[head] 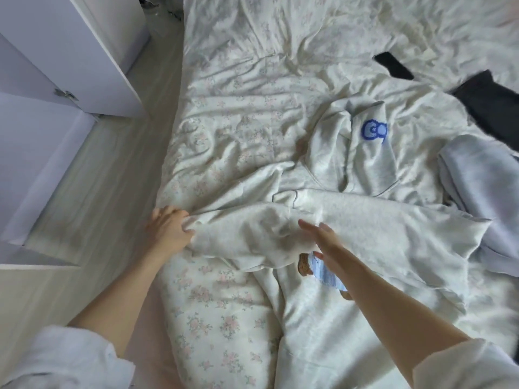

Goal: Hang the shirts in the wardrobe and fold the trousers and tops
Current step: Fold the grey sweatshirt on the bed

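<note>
Dark garment point(488, 105) blurred, cut off (right edge), perhaps trousers

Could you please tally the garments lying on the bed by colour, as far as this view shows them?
Pale grey hoodie, its sleeve in the left hand's grip: 1
Black garments, one and another: 2
Lavender garment: 1
Total: 4

Under our fingers point(179, 220) we see a pale grey sweatshirt point(351, 228) with a brown and blue print, and beyond them a matching hood point(362, 153) bearing a blue emblem. The bed sheet point(252, 80) is cream with faint pink flowers. Farther right lie a lavender garment point(483, 178) and a black one point(491, 102).
</note>
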`<action>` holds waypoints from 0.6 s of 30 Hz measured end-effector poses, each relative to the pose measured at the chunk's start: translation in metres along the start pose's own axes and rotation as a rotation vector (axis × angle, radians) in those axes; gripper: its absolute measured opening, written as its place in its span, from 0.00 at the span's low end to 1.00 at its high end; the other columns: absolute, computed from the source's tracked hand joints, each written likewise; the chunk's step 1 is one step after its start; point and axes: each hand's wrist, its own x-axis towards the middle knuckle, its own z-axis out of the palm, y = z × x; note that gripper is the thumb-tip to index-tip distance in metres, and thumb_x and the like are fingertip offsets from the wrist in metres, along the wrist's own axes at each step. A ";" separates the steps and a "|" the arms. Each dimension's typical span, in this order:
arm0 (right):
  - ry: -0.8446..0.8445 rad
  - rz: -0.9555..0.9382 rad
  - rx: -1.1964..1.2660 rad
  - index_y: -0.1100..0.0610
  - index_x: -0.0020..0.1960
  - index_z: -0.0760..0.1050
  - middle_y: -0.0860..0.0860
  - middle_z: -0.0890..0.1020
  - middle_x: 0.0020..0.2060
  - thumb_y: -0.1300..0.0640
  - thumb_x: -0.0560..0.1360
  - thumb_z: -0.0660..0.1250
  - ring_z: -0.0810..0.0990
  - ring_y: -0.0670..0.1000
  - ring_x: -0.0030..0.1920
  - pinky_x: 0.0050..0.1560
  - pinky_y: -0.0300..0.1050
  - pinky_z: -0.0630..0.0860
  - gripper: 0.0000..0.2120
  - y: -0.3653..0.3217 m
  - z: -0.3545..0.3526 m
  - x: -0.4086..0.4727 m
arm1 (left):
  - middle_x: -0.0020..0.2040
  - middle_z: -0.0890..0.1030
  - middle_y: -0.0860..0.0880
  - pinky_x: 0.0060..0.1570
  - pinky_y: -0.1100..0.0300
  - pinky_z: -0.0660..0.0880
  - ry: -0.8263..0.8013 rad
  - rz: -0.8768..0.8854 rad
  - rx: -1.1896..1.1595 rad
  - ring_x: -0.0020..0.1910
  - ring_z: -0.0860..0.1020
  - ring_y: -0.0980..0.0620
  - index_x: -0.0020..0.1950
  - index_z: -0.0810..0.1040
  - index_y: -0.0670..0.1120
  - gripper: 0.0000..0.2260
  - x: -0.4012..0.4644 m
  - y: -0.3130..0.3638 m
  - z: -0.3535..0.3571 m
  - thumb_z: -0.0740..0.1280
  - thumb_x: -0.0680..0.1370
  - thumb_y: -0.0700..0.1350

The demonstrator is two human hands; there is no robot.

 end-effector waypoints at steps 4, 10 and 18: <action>0.019 -0.068 0.053 0.65 0.48 0.77 0.55 0.79 0.35 0.60 0.73 0.69 0.77 0.51 0.36 0.37 0.42 0.74 0.08 -0.004 0.003 0.005 | 0.48 0.79 0.43 0.47 0.56 0.67 0.306 0.152 -0.339 0.49 0.76 0.42 0.42 0.81 0.37 0.05 -0.005 0.009 -0.008 0.70 0.72 0.39; 0.394 -0.488 -0.029 0.60 0.36 0.72 0.53 0.75 0.32 0.64 0.77 0.59 0.72 0.49 0.36 0.32 0.37 0.69 0.11 -0.003 -0.088 -0.017 | 0.28 0.68 0.54 0.35 0.62 0.64 -0.010 0.426 -0.605 0.30 0.67 0.57 0.30 0.69 0.43 0.18 -0.015 0.065 -0.046 0.64 0.70 0.56; 0.897 -0.439 -0.206 0.68 0.44 0.71 0.66 0.77 0.42 0.62 0.79 0.57 0.74 0.62 0.44 0.39 0.45 0.58 0.10 0.007 -0.215 -0.018 | 0.37 0.74 0.56 0.40 0.57 0.67 0.006 0.725 -0.300 0.42 0.76 0.51 0.42 0.75 0.49 0.08 0.012 0.223 -0.024 0.66 0.76 0.53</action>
